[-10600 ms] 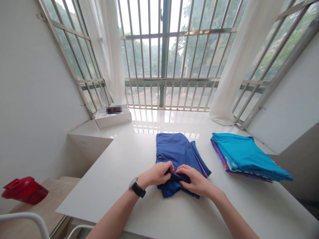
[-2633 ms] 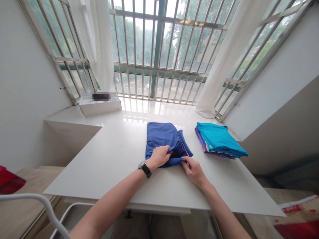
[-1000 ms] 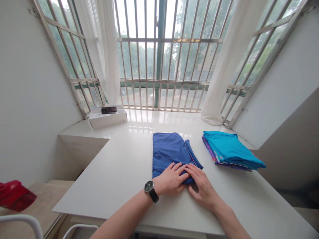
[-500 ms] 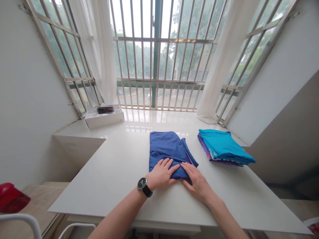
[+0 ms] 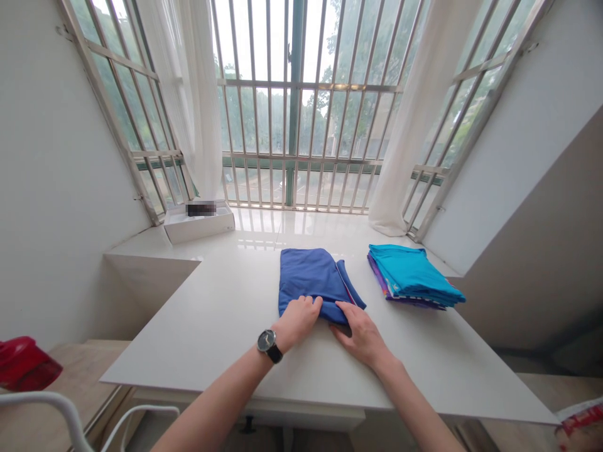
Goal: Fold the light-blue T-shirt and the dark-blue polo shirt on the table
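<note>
Cloth [image 5: 308,276] is now pinched at its near edge by the left hand [image 5: 298,318], flat before; right hand [image 5: 358,331] is kept spread flat.

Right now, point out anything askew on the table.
One thing: a flap of the blue cloth sticks out slantwise past its right folded edge, just beyond the right hand. Nothing else stands out.
</note>
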Demonstrator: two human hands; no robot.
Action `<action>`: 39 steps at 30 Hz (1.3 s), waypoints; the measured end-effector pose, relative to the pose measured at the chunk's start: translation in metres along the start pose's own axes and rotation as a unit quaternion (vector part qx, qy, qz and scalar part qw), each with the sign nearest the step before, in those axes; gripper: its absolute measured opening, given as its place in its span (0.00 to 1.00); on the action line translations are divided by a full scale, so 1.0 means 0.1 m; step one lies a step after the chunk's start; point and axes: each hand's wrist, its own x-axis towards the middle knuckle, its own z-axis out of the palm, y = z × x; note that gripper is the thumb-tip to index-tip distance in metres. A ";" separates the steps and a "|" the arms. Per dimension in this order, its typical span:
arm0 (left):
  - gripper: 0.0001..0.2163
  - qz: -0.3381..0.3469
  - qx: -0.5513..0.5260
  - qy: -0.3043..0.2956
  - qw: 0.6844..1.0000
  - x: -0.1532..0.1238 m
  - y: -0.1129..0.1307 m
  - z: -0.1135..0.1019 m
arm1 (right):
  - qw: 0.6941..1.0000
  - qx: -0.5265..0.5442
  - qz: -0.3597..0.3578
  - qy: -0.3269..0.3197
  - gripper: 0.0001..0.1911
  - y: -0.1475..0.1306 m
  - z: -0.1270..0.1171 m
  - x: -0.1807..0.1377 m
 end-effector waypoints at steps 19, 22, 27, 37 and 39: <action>0.10 -0.063 -0.382 -0.003 0.922 0.02 -0.97 -0.14 | 0.977 0.115 0.138 -0.113 0.14 0.54 -0.14 0.80; 0.10 -0.097 -0.415 0.040 0.904 0.07 -1.01 -0.02 | 0.981 0.068 0.152 -0.103 0.17 0.52 -0.10 0.80; 0.11 -0.095 -0.377 0.101 0.916 0.11 -1.01 0.08 | 0.978 -0.021 0.172 -0.116 0.17 0.41 -0.16 0.78; 0.12 -0.135 -0.312 0.079 0.937 0.06 -1.03 0.04 | 0.974 0.006 0.167 -0.154 0.18 0.43 -0.23 0.71; 0.12 -0.149 -0.290 0.087 0.941 0.06 -1.05 0.05 | 0.973 0.030 0.175 -0.148 0.18 0.42 -0.24 0.71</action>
